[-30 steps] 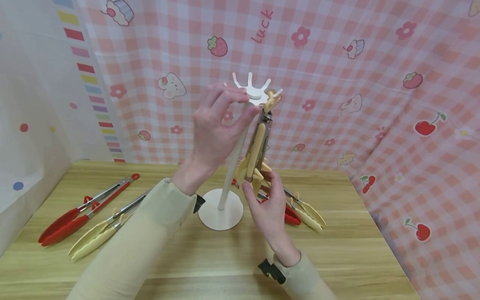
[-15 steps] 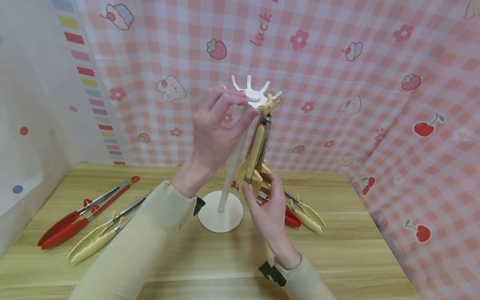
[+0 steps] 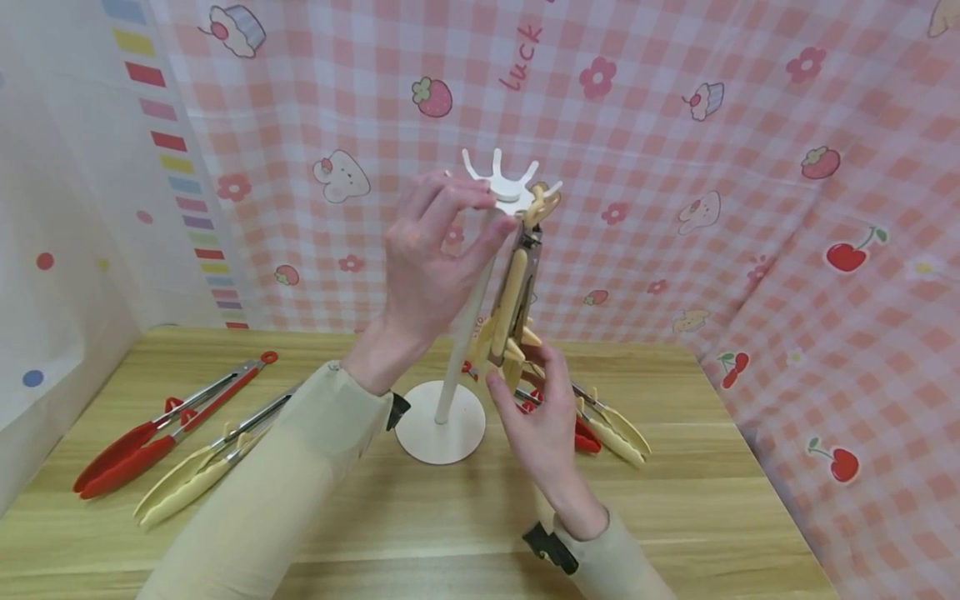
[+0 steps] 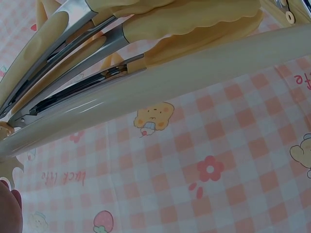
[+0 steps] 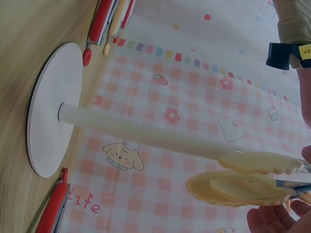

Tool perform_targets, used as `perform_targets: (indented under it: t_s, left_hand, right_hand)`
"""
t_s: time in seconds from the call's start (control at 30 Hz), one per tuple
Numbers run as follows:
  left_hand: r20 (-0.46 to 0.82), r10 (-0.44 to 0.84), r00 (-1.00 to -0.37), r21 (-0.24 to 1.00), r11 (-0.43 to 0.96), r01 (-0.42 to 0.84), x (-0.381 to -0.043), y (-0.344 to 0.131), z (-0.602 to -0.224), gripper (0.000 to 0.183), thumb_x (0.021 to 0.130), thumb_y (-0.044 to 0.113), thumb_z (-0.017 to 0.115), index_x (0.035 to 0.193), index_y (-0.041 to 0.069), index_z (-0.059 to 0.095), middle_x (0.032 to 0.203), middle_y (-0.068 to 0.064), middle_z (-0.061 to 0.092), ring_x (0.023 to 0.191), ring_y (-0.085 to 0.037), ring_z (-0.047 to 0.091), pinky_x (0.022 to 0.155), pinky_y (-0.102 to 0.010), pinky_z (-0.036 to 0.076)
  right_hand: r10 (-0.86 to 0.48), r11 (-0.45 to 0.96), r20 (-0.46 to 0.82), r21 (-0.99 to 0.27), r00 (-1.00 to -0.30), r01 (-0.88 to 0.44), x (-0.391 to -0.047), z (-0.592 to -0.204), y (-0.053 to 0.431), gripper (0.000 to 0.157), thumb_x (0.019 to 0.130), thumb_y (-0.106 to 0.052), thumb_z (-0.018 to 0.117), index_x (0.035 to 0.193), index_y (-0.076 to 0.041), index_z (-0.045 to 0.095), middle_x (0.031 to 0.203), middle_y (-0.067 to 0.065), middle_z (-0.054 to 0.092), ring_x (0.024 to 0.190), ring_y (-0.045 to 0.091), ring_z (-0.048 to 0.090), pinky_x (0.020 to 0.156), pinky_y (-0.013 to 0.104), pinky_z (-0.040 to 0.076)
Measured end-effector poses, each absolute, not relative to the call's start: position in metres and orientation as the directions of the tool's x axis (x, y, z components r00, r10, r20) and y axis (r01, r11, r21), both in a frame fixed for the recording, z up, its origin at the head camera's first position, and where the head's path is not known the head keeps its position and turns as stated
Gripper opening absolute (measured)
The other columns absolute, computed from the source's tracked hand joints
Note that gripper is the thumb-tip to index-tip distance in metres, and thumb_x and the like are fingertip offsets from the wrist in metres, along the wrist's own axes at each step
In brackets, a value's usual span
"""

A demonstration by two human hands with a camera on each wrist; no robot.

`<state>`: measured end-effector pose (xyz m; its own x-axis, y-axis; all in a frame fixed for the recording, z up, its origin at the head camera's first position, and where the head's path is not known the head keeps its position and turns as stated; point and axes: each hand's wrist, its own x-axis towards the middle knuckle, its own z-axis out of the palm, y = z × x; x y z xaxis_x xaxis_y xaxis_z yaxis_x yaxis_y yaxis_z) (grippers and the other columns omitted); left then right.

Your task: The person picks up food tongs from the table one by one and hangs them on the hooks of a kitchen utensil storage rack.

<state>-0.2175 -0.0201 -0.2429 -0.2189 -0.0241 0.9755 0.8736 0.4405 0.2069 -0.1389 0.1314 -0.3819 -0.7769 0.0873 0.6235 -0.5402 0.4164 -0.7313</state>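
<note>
A white stand with a pole [image 3: 468,329] and a round base [image 3: 441,442] carries a spoked hook rack [image 3: 510,192] at its top. Yellow-and-metal tongs [image 3: 512,292] hang from the rack's right side, close beside the pole. My left hand [image 3: 431,250] pinches the rack's edge between thumb and fingers. Lower down, my right hand [image 3: 546,421] holds the tongs near their scalloped heads, thumb on one side and fingers on the other. In the left wrist view several overlapping arms of the yellow tongs [image 4: 175,26] show above the pole.
Red tongs [image 3: 161,433] and yellow tongs [image 3: 206,467] lie on the wooden table [image 3: 420,542] at the left. Behind my right hand lie more red tongs [image 3: 587,436] and yellow tongs [image 3: 618,429]. A pink checked cloth [image 3: 645,125] hangs behind the table.
My right hand has shifted very slightly down and to the right at the tongs. The left hand keeps its place on the rack, and the hanging tongs look unchanged.
</note>
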Motion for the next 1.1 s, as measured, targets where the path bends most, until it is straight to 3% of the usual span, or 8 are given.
perform_targets:
  t_s: [0.43,0.57,0.83,1.1]
  left_hand:
    - [0.975,-0.033,-0.218,0.210,0.443,0.872,-0.217,-0.020,-0.244,0.023,0.086,0.011,0.085,0.101,0.003,0.070,0.101,-0.013,0.072,0.100,-0.026,0.066,0.076,-0.028,0.049]
    - [0.975,-0.036,-0.217,0.211,0.438,0.874,-0.217,-0.019,-0.244,0.023,0.086,0.010,0.086,0.101,0.002,0.070,0.102,-0.013,0.072,0.097,-0.026,0.065,0.071,-0.028,0.047]
    - [0.976,-0.038,-0.214,0.209,0.436,0.875,-0.218,-0.019,-0.244,0.023,0.086,0.010,0.085,0.100,0.003,0.070,0.101,-0.013,0.072,0.099,-0.026,0.066,0.075,-0.028,0.048]
    - [0.976,-0.028,-0.216,0.206,0.440,0.874,-0.217,-0.020,-0.243,0.023,0.086,0.011,0.085,0.101,0.002,0.070,0.101,-0.013,0.072,0.098,-0.027,0.065,0.075,-0.026,0.048]
  right_hand:
    - [0.045,0.457,0.659,-0.681,-0.750,-0.572,-0.137,-0.384,0.142,0.061,0.089,-0.005,0.081,0.144,-0.001,0.055,0.129,0.018,0.065,0.122,0.027,0.064,0.096,0.051,0.062]
    - [0.022,0.478,0.676,-0.654,-0.737,-0.586,-0.138,-0.387,0.148,0.062,0.087,-0.005,0.082,0.143,-0.001,0.056,0.130,0.020,0.065,0.123,0.029,0.064,0.097,0.049,0.062]
    - [-0.029,0.532,0.686,-0.606,-0.727,-0.592,-0.141,-0.389,0.160,0.069,0.087,-0.009,0.084,0.150,-0.007,0.054,0.137,0.016,0.063,0.127,0.035,0.062,0.104,0.047,0.057]
    - [-0.054,0.578,0.631,-0.613,-0.774,-0.539,-0.140,-0.392,0.174,0.073,0.088,-0.012,0.084,0.153,-0.007,0.050,0.145,0.015,0.059,0.133,0.031,0.060,0.110,0.051,0.054]
